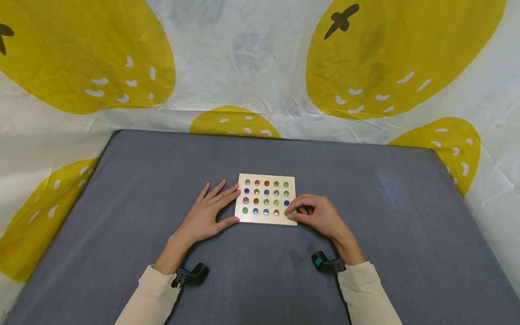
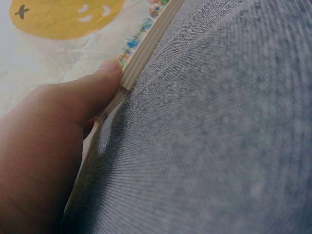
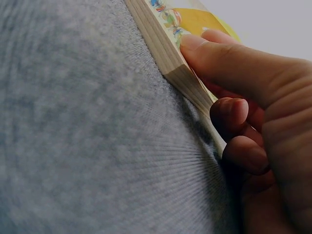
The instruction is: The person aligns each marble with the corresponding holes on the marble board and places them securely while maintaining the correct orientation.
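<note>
A pale wooden board [image 1: 266,219] lies flat on the grey cloth, with glass marbles in several rows across its top. My left hand [image 1: 203,215] is spread at its left side, fingers straight, with fingertips and thumb touching the edge. In the left wrist view, the thumb [image 2: 92,87] rests against the board's corner [image 2: 127,80]. At the front right corner, my right hand [image 1: 321,215] pinches a green marble [image 1: 286,213] between thumb and forefinger, its other fingers curled under. The right wrist view shows that marble [image 3: 179,33] mostly hidden behind the thumb.
Grey cloth [image 1: 260,271] covers the table around the board. Behind and beside it hangs a white sheet [image 1: 243,67] with yellow fruit shapes. Black wrist devices [image 1: 192,274] are worn at both cuffs.
</note>
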A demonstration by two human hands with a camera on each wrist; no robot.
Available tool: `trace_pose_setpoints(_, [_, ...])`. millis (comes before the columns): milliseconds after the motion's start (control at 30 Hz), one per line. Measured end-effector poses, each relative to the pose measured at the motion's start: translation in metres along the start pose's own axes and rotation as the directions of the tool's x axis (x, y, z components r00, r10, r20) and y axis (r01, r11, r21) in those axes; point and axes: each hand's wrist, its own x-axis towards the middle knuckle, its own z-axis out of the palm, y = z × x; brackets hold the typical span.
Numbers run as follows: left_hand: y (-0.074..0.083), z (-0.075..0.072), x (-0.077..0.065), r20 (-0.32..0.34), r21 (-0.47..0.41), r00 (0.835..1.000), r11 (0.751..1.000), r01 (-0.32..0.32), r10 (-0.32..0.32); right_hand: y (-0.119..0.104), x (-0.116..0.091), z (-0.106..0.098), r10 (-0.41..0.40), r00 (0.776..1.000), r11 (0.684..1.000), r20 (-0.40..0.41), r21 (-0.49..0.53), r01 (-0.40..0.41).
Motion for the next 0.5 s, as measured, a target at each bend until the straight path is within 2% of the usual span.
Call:
trace_pose_setpoints(233, [-0.0016,-0.0022,0.0006,-0.008,-0.011,1.0,1.0,0.004,-0.004,0.0016,0.002,-0.0018,-0.026,0.999,0.998,-0.029,0.053,0.027])
trace_pose_setpoints(400, [-0.0011,-0.0043,0.0025,0.009,-0.048,1.0,0.999,0.023,-0.023,-0.0017,0.0025,-0.006,-0.054,0.991,0.997,-0.126,0.05,0.06])
trace_pose_setpoints(500, [0.0005,-0.0077,0.0041,0.019,-0.084,0.999,0.996,0.031,-0.029,-0.0076,0.0018,-0.0096,-0.039,0.982,0.998,-0.185,0.034,0.046])
